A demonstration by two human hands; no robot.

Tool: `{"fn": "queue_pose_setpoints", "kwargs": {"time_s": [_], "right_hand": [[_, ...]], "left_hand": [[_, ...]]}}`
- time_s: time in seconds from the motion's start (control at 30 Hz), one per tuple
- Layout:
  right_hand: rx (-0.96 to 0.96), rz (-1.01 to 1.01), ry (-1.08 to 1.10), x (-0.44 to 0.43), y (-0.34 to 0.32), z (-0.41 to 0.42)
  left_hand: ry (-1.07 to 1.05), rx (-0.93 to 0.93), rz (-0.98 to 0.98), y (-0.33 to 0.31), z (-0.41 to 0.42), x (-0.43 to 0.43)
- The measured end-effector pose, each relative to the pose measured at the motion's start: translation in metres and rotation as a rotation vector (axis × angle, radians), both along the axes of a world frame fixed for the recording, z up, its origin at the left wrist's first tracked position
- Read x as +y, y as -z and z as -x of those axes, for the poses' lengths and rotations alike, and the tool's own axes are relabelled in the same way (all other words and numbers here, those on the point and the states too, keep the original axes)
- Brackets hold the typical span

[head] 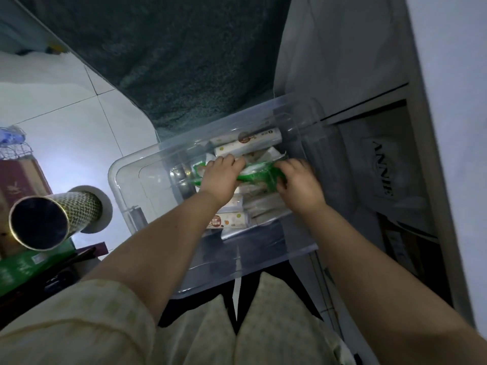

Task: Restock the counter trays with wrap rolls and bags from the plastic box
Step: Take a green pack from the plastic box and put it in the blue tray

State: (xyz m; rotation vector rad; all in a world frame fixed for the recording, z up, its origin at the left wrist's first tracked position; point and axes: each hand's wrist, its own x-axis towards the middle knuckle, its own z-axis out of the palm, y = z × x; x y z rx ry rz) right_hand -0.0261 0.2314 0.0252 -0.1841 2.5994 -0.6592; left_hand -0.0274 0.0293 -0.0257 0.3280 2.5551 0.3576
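Note:
A clear plastic box point(126, 180) sits on the floor in front of me. Inside lie white wrap rolls, one at the far wall point(253, 137) and another near the front point(229, 221), with flat packs between them. Both of my hands are down in the box on a green plastic bag pack point(259, 173). My left hand point(220, 177) grips its left end. My right hand point(299, 183) grips its right end. The middle of the pack shows between them; what lies under it is hidden.
A dark teal rug point(171, 56) lies beyond the box on white floor tiles point(79, 122). At the left stand an open cylindrical tin point(52, 219), a green box point(29, 267) and a dark red box point(18, 180). A white cabinet point(448, 127) holding a bag stands at the right.

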Motion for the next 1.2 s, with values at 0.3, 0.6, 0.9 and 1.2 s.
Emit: {"fn": "queue_pose_setpoints", "kwargs": {"time_s": [0.3,0.6,0.9,1.2], "right_hand": [[0.246,-0.097,0.144,-0.003,-0.092,-0.04],[0.52,-0.342,0.32,-0.001,-0.194,-0.107],[0.739,-0.503,0.636,0.068,-0.31,-0.223],[0.803,-0.795,0.95,0.134,-0.405,-0.401]], "left_hand": [[-0.024,0.232,-0.064,-0.094,0.001,-0.007],[0.258,0.455,-0.282,-0.216,0.003,0.027],[0.761,0.69,-0.521,-0.362,-0.029,0.15],[1.128,0.847,-0.731,-0.47,-0.18,0.297]]}}
